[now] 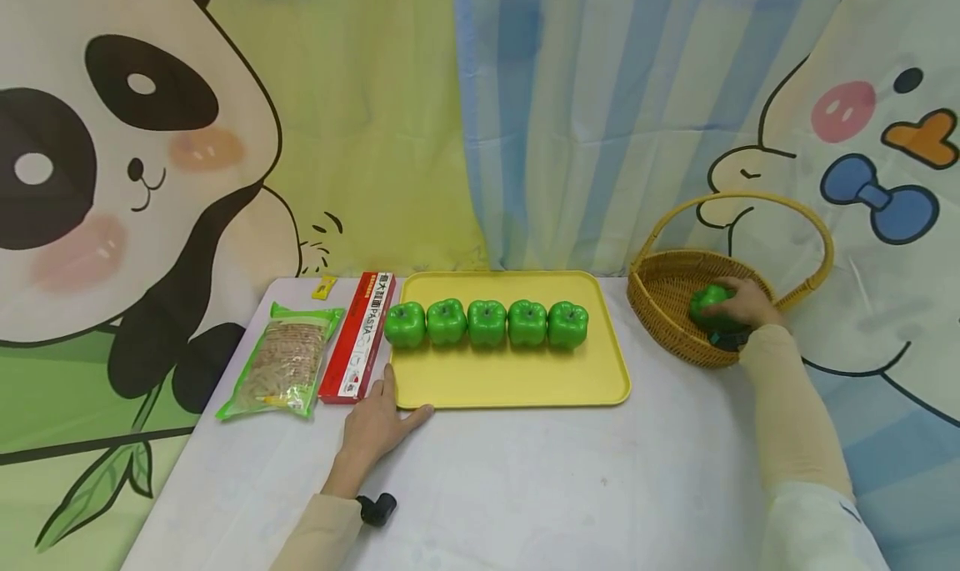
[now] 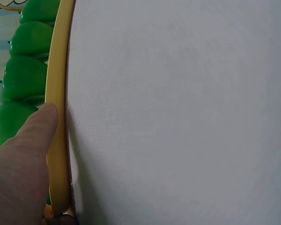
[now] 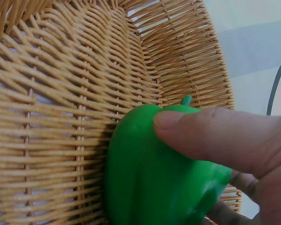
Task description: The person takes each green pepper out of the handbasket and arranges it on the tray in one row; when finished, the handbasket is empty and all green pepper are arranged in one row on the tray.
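My right hand [image 1: 738,302] is inside the wicker basket [image 1: 667,329] and grips a green bell pepper [image 3: 154,164]. In the right wrist view its thumb [image 3: 192,131] lies across the pepper near the stem, with other fingers partly hidden behind. My left hand [image 1: 375,421] rests at the near left corner of the yellow tray [image 1: 510,383], fingers extended along the side. Its thumb [image 2: 40,124] touches the tray's front rim in the left wrist view. Several green bell peppers [image 1: 487,323] stand in a row across the tray.
Left of the tray lies a red and white pasta box [image 1: 358,338]. Beyond it are a clear bag of noodles with green edges [image 1: 285,358] and a small yellow packet [image 1: 324,287]. The basket's tall handle [image 1: 738,196] arches over its opening. Printed curtains hang behind the white table [image 1: 540,488].
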`<state>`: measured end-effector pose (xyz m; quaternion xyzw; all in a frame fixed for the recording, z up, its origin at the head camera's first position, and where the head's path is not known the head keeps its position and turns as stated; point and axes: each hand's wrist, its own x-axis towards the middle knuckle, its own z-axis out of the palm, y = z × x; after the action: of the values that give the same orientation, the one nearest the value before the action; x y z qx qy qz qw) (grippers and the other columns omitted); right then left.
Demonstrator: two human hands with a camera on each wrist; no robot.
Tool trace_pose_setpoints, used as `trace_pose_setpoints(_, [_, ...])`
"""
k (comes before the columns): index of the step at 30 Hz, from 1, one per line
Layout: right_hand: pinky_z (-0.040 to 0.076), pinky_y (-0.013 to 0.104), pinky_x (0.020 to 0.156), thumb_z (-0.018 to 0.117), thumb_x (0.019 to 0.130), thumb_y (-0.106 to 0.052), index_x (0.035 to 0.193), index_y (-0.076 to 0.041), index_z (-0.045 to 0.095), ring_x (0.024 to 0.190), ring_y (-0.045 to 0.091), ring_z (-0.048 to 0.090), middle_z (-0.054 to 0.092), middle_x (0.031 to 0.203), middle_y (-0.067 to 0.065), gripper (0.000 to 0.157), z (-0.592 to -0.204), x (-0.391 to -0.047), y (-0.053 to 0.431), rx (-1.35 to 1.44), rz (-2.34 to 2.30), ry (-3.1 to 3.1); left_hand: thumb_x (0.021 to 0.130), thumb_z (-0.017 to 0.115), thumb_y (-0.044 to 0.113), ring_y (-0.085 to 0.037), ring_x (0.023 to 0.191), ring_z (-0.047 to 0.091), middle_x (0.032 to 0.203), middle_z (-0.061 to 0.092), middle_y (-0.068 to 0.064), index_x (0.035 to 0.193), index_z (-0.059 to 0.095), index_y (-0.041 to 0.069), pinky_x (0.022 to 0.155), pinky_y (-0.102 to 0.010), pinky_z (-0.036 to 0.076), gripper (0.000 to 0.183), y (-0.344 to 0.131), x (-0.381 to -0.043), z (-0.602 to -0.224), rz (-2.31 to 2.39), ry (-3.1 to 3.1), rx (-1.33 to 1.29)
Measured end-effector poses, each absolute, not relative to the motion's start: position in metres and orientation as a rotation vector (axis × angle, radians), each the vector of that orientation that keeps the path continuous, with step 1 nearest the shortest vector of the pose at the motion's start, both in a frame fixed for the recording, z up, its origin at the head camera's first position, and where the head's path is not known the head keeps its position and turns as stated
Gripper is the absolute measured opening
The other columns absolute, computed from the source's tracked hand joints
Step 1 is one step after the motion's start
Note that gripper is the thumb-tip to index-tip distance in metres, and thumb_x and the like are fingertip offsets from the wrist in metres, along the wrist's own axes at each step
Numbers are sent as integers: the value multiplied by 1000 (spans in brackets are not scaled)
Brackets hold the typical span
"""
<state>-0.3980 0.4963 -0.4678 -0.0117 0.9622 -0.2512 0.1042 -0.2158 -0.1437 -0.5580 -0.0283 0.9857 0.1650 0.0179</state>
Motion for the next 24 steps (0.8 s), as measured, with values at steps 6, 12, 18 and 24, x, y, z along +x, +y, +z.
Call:
trace_pose_setpoints(6, [41, 68, 98, 69, 93, -34, 155, 4, 25, 123, 58, 41, 30, 145, 45, 85, -468, -395, 495, -16, -742, 2802, 82, 65, 72, -33, 91, 64, 141, 53, -25, 157, 22, -5, 81, -49, 56, 116, -144, -214, -562, 522, 3057, -87])
trace_pose_setpoints(12, [44, 65, 95, 67, 94, -39, 156, 1, 23, 123, 56, 41, 30, 147, 42, 86, -465, -394, 489, 15, -796, 2768, 82, 66, 72, -32, 91, 64, 140, 54, -25, 157, 22, -5, 82, -49, 56, 116, -145, -213, -560, 518, 3057, -88])
trace_pose_setpoints(18, [44, 65, 96, 68, 93, -39, 156, 1, 24, 123, 54, 42, 33, 148, 40, 86, -457, -394, 482, 35, -852, 2811, 82, 65, 71, -30, 87, 61, 139, 54, -25, 157, 21, -5, 81, -49, 56, 115, -144, -216, -557, 510, 3055, -88])
trace_pose_setpoints(24, [44, 64, 99, 69, 93, -40, 157, -1, 25, 126, 52, 43, 35, 147, 39, 87, -447, -385, 473, 35, -966, 2864, 82, 66, 71, -31, 89, 61, 138, 54, -25, 157, 19, -5, 83, -49, 56, 117, -144, -217, -557, 506, 3041, -84])
